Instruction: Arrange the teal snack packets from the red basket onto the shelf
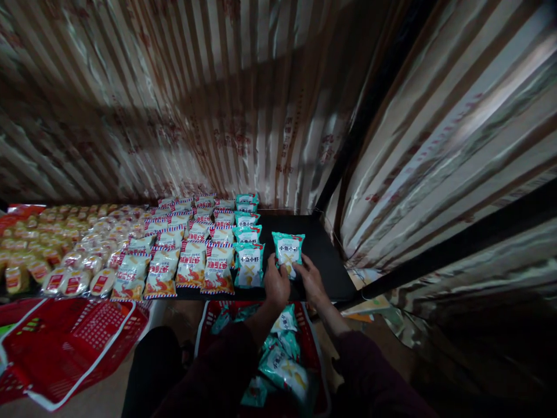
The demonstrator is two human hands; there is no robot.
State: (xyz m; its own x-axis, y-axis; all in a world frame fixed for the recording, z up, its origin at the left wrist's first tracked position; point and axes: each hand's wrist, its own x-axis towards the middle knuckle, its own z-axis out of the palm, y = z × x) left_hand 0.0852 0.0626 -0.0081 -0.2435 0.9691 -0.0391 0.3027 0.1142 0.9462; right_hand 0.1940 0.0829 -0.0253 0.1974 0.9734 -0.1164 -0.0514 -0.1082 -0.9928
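Clamping teal packet point(288, 247) by its lower sides between left hand point(277, 284) and right hand point(312, 281), at black shelf point(333, 255), just right of teal row point(249, 264); for release, needing even loosening.

Black table point(326, 249) | 1 teal packet column point(249, 265) | striped-edge packets point(217, 268) | wrapped snacks point(102, 283)

A plump teal packet point(289, 249) hovers upright over the shelf point(319, 247).

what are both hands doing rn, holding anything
Left hand: closed on the lower left of a teal snack bag.
Right hand: fingers on the same bag's lower right.
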